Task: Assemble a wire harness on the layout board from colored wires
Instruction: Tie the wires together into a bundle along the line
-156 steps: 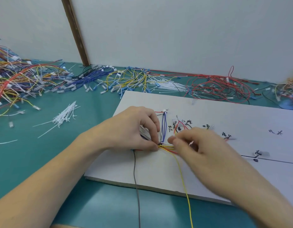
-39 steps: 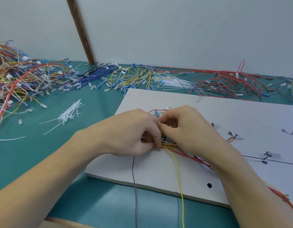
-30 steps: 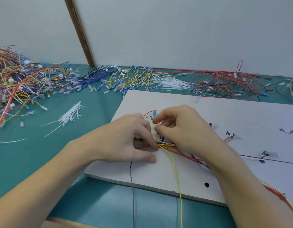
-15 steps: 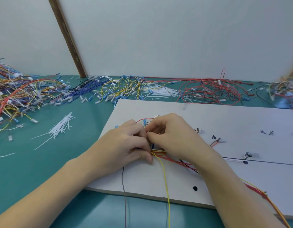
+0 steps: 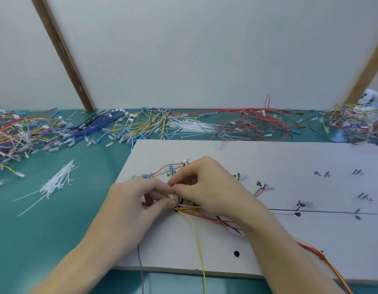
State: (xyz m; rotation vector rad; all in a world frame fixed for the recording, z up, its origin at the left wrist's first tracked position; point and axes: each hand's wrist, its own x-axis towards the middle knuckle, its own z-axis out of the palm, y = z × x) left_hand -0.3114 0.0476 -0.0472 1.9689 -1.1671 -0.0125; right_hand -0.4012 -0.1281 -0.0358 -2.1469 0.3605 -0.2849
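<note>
A white layout board (image 5: 268, 158) lies on the green table, with black marks and a drawn line on it. A bundle of red, yellow, black and white wires (image 5: 190, 209) crosses the board's left part. My left hand (image 5: 139, 200) pinches the bundle from the left, and my right hand (image 5: 207, 185) pinches it from the right. The fingertips of both hands meet over the same spot and hide what lies between them. A long yellow wire (image 5: 199, 251) trails from there over the board's near edge. Red and yellow wires (image 5: 311, 249) run off under my right forearm.
Loose piles of colored wires (image 5: 141, 126) with connectors line the back of the table (image 5: 46, 230), with a red tangle (image 5: 253, 126) behind the board and more at the far left (image 5: 12, 132) and far right. White cable ties (image 5: 56, 181) lie left of the board. A white wall stands behind.
My right hand moved from the right of the bundle up against my left hand. Both hands now pinch at one spot. The view has tilted up a little.
</note>
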